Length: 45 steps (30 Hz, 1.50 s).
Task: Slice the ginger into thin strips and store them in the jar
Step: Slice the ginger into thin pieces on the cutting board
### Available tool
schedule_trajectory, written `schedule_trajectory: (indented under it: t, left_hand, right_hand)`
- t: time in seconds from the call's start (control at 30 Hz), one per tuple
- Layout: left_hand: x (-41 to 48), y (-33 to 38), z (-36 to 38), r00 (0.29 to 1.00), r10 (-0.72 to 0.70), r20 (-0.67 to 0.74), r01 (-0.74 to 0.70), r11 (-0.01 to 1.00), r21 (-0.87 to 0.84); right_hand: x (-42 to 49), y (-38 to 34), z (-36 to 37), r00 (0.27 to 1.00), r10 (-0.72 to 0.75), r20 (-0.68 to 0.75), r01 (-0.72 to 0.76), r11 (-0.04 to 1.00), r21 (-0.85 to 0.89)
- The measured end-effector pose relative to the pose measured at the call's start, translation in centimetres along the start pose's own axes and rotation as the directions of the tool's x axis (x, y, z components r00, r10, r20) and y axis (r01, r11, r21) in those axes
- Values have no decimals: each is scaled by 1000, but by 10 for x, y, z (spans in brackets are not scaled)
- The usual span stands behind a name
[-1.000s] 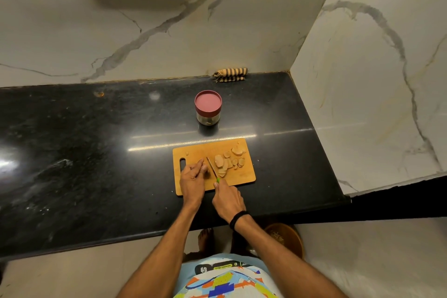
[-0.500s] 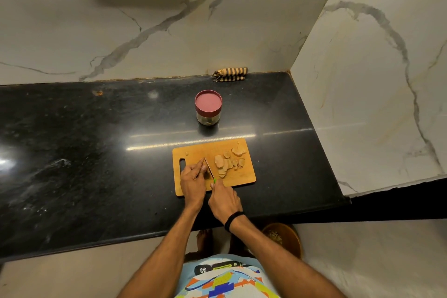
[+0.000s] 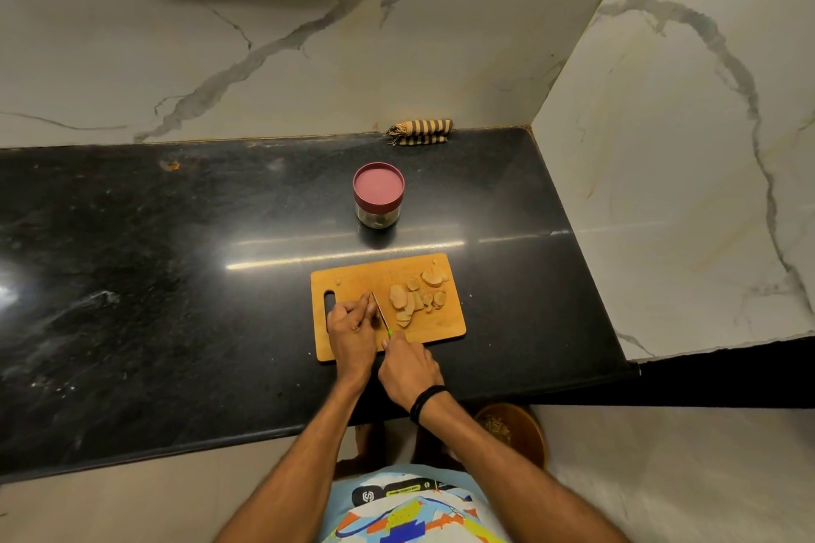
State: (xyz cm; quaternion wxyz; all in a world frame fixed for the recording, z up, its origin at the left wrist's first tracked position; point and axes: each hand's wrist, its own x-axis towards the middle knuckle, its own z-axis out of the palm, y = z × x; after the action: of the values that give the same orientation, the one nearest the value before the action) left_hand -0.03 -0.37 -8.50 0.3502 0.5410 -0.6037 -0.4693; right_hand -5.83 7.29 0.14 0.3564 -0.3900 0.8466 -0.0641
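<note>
Pins the ginger piece, hidden beneath curled fingers, with the left hand (image 3: pixel 350 322) on the rectangular wooden cutting board (image 3: pixel 443 328). Grips the slim green-handled knife (image 3: pixel 380 310) in the right hand (image 3: pixel 408 366), blade just beside those fingers. Risks a nicked fingertip should the blade skid off so small a piece. Piles pale ginger slices (image 3: pixel 412 300) just right of the blade; leaves the red-lidded glass jar (image 3: pixel 378 196) closed behind the board.

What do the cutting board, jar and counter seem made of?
Cutting board: wood or bamboo, matt, even orange-brown. Jar: clear body, glass or plastic; matt maroon lid, probably plastic. Counter: polished black stone, speckled, mirroring a light streak.
</note>
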Motion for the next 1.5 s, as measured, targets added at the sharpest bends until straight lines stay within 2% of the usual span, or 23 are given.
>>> schedule_trajectory:
  t: [0.17,0.43,0.57,0.93,1.1,1.23,1.3,1.4,1.5]
  left_hand:
    - [-1,2,0,1000,0,13,0,1000,-16]
    - [-2,-3,0,1000,6,22,-5,1000,-30]
    - [-2,-1,2,1000,-7,-12,7,999,-34]
    - [-2,-3,1,1000,-8,3,8,1000,-6]
    - [-1,-1,-2,1000,-12,18,12,1000,-11]
    - [0,-2,-2,999,-24,30,24,1000,-1]
    - [-1,-2,-3,999,-22,33,22,1000,3]
    - [-2,1,-4,999,-16,31,17,1000,-1]
    - [-2,4,-4,999,-14,32,14,1000,0]
  right_hand:
    - [9,-3,2,1000,-6,2,6,1000,-12]
    - [21,-6,5,1000,-19,-15,20,997,68]
    - [6,17,25,999,2,47,-1,1000,-16]
    - [-2,33,33,1000,20,5,-20,1000,-24]
    - [7,41,26,994,97,56,-104,986,129]
    - [16,44,20,991,46,127,-71,977,199]
    - [18,45,17,983,41,178,-93,952,293]
    - [12,45,10,949,124,291,-274,782,560]
    - [5,50,6,912,119,392,-367,664,652]
